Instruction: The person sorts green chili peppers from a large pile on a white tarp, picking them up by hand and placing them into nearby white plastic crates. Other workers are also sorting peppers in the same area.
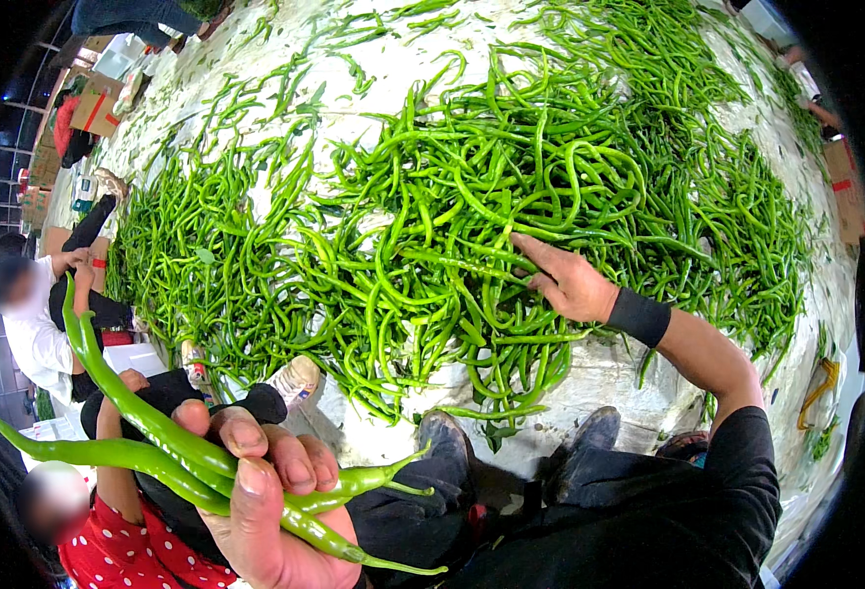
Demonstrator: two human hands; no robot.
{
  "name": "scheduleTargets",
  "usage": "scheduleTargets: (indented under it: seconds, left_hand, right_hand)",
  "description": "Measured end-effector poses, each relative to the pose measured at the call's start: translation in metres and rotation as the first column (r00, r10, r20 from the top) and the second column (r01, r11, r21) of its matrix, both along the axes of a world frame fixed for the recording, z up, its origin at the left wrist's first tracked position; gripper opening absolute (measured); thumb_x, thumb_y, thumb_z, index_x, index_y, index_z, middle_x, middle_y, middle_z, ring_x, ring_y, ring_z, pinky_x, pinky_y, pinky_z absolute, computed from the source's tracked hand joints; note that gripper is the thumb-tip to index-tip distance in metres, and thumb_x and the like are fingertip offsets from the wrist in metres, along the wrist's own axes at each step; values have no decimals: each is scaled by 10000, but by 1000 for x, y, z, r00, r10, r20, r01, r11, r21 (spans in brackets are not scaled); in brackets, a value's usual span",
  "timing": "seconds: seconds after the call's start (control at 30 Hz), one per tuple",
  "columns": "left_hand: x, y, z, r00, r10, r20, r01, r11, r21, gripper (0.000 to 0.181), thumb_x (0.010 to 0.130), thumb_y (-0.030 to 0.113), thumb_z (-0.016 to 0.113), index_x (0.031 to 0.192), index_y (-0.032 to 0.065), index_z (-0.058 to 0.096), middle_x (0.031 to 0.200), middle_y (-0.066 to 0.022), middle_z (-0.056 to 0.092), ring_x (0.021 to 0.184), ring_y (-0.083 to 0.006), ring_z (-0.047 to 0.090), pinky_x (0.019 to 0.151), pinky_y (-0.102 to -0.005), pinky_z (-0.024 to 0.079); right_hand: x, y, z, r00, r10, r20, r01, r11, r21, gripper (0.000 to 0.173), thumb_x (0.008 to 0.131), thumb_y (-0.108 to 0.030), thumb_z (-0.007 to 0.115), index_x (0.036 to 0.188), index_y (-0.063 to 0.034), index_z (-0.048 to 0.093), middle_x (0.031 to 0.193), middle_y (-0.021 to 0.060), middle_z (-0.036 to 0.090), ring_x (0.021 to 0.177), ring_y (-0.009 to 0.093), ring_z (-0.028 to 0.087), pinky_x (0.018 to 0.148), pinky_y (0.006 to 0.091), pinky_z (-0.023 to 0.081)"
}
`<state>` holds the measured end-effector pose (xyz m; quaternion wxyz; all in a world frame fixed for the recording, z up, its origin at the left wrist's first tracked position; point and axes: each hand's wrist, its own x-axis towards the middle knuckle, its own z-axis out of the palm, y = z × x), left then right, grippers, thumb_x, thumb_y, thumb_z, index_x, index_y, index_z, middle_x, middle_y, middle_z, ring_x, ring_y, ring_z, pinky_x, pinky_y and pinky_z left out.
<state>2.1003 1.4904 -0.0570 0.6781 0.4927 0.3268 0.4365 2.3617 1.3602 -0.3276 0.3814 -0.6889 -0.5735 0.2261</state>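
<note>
Close to the camera at lower left, my left hand [285, 501] is closed around a small bunch of long green chili peppers [175, 449]. Their curved tips stick out to the left and their stems to the right. My right hand [572, 283], with a black band at the wrist, reaches into a large heap of loose green chili peppers [417, 243]. Its index finger is stretched out against the peppers. The other fingertips are partly hidden among them, so whether they grip one is unclear.
The heap lies on a white sheet [638, 383], with my shoes [443, 449] at its near edge. To the left sit a person in white [38, 339] and one in dotted red [116, 548]. Cardboard boxes [97, 103] stand upper left; a yellow handle [819, 394] is at right.
</note>
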Motion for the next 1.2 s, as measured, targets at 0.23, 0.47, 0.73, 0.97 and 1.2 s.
scheduleTargets:
  seconds: [0.23, 0.47, 0.73, 0.97, 1.2]
  left_hand:
    - [0, -5, -8, 997, -65, 40, 67, 996, -54, 459, 944, 46, 561, 1359, 116, 376, 1024, -23, 518, 709, -95, 490, 618, -255, 440]
    - [0, -8, -9, 999, -50, 20, 51, 997, -52, 451, 940, 41, 561, 1366, 78, 419, 1045, -30, 525, 732, -101, 496, 630, -260, 440]
    - [-2, -5, -12, 996, -81, 41, 83, 994, -70, 453, 937, 30, 552, 1375, 68, 440, 1046, -38, 542, 747, -110, 521, 635, -266, 452]
    - [1, -3, -18, 990, -125, 70, 133, 983, -125, 437, 932, 26, 559, 1355, 87, 469, 1037, -46, 562, 741, -118, 547, 650, -291, 484]
    - [-4, -6, -10, 991, -129, 45, 134, 983, -123, 427, 927, 31, 571, 1339, 87, 472, 1021, -43, 566, 737, -126, 559, 644, -296, 486]
  right_hand:
    - [-59, -17, -32, 1000, -19, 23, 19, 1000, -9, 627, 840, -68, 603, 1411, 53, 372, 1390, 271, 468, 1114, 364, 616, 945, 395, 521]
    - [-68, -30, -56, 969, 142, 201, -138, 990, -35, 492, 787, -106, 607, 1253, 23, 515, 1130, 201, 618, 885, 349, 661, 722, 428, 556]
    - [-10, 22, -24, 839, -279, 467, 196, 956, 219, 201, 769, -131, 659, 943, -41, 612, 843, 118, 587, 778, 322, 589, 661, 437, 480]
    - [30, 22, -60, 780, -192, 596, 257, 966, -26, 116, 713, -101, 628, 793, -56, 556, 781, 114, 555, 720, 314, 585, 620, 431, 471]
    - [-30, 16, -56, 782, -7, 623, 3, 1000, 7, 647, 770, -136, 598, 1383, 0, 443, 755, 86, 521, 613, 252, 549, 533, 392, 442]
